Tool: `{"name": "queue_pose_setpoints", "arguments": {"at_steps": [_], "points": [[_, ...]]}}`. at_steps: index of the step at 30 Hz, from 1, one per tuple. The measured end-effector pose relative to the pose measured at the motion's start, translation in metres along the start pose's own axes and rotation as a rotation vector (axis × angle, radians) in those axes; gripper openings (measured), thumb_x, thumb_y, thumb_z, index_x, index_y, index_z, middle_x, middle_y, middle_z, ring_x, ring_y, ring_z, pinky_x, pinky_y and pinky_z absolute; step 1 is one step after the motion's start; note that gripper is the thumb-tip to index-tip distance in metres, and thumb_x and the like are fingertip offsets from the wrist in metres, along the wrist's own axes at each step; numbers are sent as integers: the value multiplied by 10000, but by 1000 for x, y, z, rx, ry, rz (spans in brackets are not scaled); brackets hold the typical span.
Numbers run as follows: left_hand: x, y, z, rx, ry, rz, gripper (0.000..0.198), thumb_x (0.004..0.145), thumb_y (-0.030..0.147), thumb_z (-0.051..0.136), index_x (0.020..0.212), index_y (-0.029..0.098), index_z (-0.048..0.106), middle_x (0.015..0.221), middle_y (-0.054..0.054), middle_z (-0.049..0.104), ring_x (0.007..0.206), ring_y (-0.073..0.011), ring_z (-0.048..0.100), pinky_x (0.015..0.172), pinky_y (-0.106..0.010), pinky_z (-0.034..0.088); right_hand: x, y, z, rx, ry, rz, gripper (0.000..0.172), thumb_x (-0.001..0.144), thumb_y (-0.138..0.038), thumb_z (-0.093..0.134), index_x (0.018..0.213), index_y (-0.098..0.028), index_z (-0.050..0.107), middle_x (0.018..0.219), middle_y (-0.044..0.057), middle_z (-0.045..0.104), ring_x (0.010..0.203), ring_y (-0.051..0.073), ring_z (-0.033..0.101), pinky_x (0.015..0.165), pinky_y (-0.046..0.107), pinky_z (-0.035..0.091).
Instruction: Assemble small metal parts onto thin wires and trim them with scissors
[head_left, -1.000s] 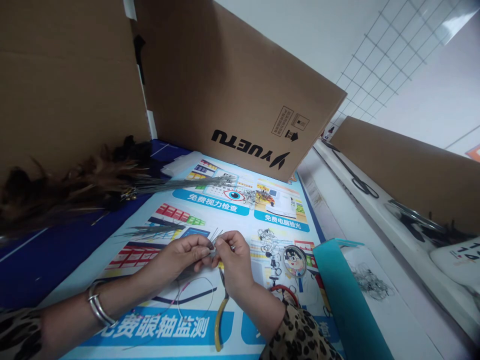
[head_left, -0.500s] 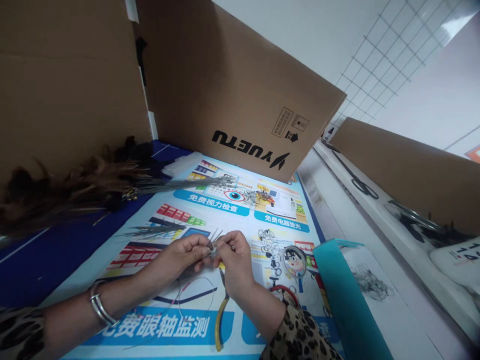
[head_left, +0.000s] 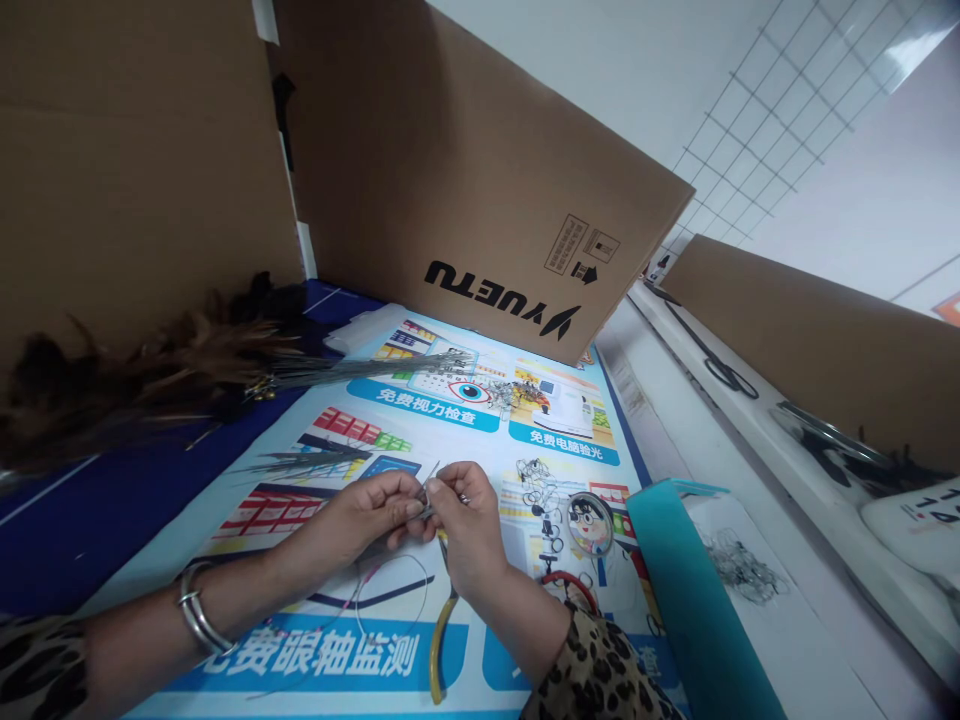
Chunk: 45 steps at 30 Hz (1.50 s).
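Observation:
My left hand (head_left: 379, 510) and my right hand (head_left: 469, 520) meet over the printed sheet, thumbs and fingers pinched close together. Between the fingertips are thin grey wires (head_left: 430, 474), their ends poking up; how they are joined is hidden by the fingers. Partly under my right hand lie pliers with yellow handles (head_left: 442, 640). A loop of thin wire with small pink bits (head_left: 391, 560) rests below my left hand. Farther left is a small bundle of dark grey wires (head_left: 315, 461).
Dark feathers (head_left: 150, 370) and a long wire bundle (head_left: 360, 368) lie at the back left. Small black rings (head_left: 553, 545), a round clear dish (head_left: 590, 524) and red-handled pliers (head_left: 574, 580) sit right. A teal box (head_left: 690, 590) stands beyond; a cardboard box (head_left: 465, 150) walls the back.
The fingers have drawn closer together, and the wires between them have turned so that fewer ends show. The arms have hardly moved.

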<state>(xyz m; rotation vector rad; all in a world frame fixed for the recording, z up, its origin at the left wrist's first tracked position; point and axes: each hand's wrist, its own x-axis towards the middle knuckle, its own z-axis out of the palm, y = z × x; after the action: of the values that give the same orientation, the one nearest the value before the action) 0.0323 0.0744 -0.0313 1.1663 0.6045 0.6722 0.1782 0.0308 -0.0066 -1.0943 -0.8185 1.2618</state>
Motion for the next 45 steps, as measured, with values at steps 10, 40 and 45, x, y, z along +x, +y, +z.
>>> {"name": "queue_pose_setpoints", "arguments": {"at_steps": [10,40,45], "points": [[-1,-1,-2,46,14,5,348,857,504,665,815,164,607,729,-23,667,535,-92,472,494,-218,327,0,0,0,-28,6,-17,248,807,-367,724,805,-182,559,637,-72,561,416,60,519,411,177,400],[-1,-2,-2,49,63,-20,384,848,539,662,795,175,554,682,-8,659,514,-88,451,500,-218,320,-1,-4,2,-69,30,-17,235,794,-365,708,778,-182,562,636,-70,563,406,59,508,417,182,392],[-1,-1,0,54,79,-38,388,853,554,645,805,183,543,712,-17,663,509,-93,445,477,-216,315,-1,-5,3,-77,24,-9,217,807,-349,681,786,-189,536,651,-71,568,410,63,520,419,182,398]]}}
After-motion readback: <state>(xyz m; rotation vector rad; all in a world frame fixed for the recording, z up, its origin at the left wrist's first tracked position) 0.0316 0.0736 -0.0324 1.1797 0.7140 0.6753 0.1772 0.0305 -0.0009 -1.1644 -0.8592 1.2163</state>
